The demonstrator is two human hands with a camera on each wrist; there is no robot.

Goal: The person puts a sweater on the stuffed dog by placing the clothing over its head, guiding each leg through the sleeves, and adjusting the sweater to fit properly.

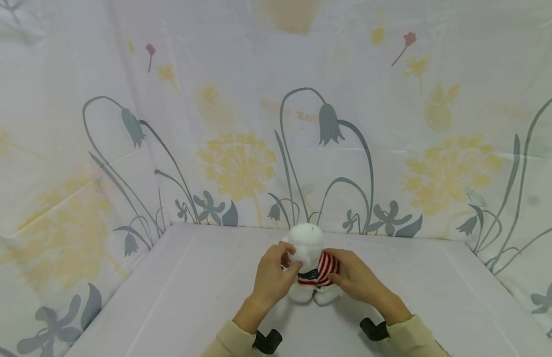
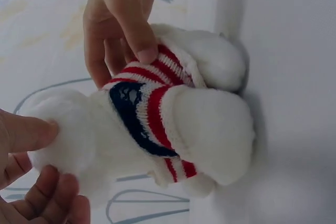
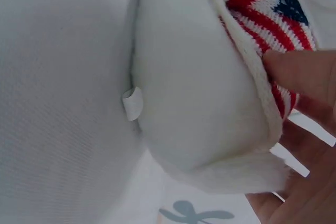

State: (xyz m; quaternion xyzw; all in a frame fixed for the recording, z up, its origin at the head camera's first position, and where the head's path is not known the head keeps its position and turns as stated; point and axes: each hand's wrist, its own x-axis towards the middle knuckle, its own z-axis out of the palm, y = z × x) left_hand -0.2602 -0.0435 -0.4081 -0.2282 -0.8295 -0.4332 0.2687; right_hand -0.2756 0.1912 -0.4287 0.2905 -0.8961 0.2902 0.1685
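Observation:
A white plush toy (image 1: 306, 237) wearing a red-and-white striped knit sweater (image 1: 327, 269) with a dark blue patch sits upright on the white table. My left hand (image 1: 276, 272) holds its head from the left, thumb on the near side and fingers curled, as the left wrist view shows at the white head (image 2: 63, 124). On the other side, my right hand (image 1: 358, 277) grips the sweater-clad body. In the right wrist view, the thumb of that hand (image 3: 307, 98) presses on the stripes. A small white tag (image 3: 133, 103) sticks out from a seam low on the toy.
The white table (image 1: 204, 297) spreads around the toy. Behind it and at both sides hangs a pale cloth (image 1: 258, 64) printed with grey and yellow flowers. Black wrist mounts (image 1: 268, 342) jut out below the sleeves.

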